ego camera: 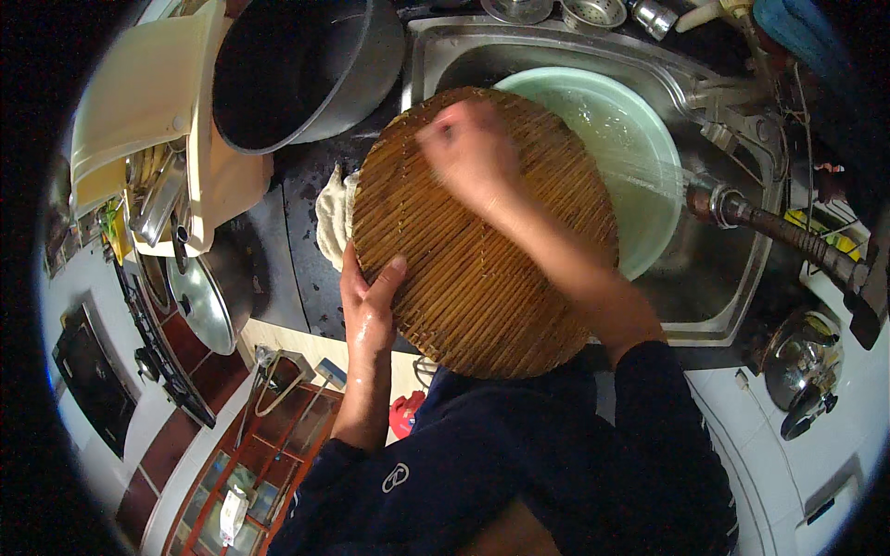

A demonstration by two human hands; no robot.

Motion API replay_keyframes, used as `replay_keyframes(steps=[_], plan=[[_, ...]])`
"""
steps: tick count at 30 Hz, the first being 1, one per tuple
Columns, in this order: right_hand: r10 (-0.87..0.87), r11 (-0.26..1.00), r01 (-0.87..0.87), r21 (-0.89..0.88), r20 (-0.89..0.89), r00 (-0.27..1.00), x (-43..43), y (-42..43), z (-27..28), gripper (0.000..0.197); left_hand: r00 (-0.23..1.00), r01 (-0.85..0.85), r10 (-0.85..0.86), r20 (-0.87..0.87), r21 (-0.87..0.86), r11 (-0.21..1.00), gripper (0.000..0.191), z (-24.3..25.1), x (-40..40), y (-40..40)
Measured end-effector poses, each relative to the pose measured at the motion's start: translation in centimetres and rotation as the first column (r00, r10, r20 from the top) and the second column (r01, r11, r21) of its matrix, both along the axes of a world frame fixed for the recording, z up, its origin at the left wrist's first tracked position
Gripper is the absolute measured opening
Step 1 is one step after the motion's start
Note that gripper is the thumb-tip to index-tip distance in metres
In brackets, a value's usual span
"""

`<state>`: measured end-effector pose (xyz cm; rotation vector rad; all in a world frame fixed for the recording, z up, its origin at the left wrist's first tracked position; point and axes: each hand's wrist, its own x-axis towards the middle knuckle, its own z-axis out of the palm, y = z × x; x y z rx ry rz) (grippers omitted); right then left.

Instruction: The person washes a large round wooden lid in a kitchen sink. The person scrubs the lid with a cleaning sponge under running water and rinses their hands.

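A round brown board of narrow slats, apparently a bamboo or wooden steamer mat (445, 278), is tilted over the front left edge of the sink. My left hand (370, 306) grips its lower left rim, thumb on top. Blurred by motion, my right hand (469, 149) is on or just over its upper part with the fingers curled; whether it holds something small cannot be told. Behind the board, a pale green basin (653, 208) with water in it sits in the steel sink (723, 292). Water sprays from the faucet (709, 198) towards the basin.
A large dark pot (379, 76) stands left of the sink. A whitish cloth (334, 215) lies beside the board. Farther left are a cream utensil holder (201, 139) and a glass pot lid (201, 306). Metal strainers (591, 12) line the sink's back edge. A shiny kettle (799, 368) stands at right.
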<state>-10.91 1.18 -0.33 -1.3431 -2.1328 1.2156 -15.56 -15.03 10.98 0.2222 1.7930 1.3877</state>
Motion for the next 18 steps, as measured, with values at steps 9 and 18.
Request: replay_keyframes(steps=[9,18], plan=[[-0.16,0.986,0.167,-0.008,0.255,0.954,2.8,6.4,-5.4,0.037,0.999,-0.005,0.006,0.046,-0.034,0.999,0.051,0.9,0.1,0.3],[-0.423,0.906,0.385,0.176,0.395,0.815,18.4,9.0,-15.9,0.042,0.984,-0.02,0.015,0.179,0.024,1.0,0.053,0.2,-0.4,0.0]])
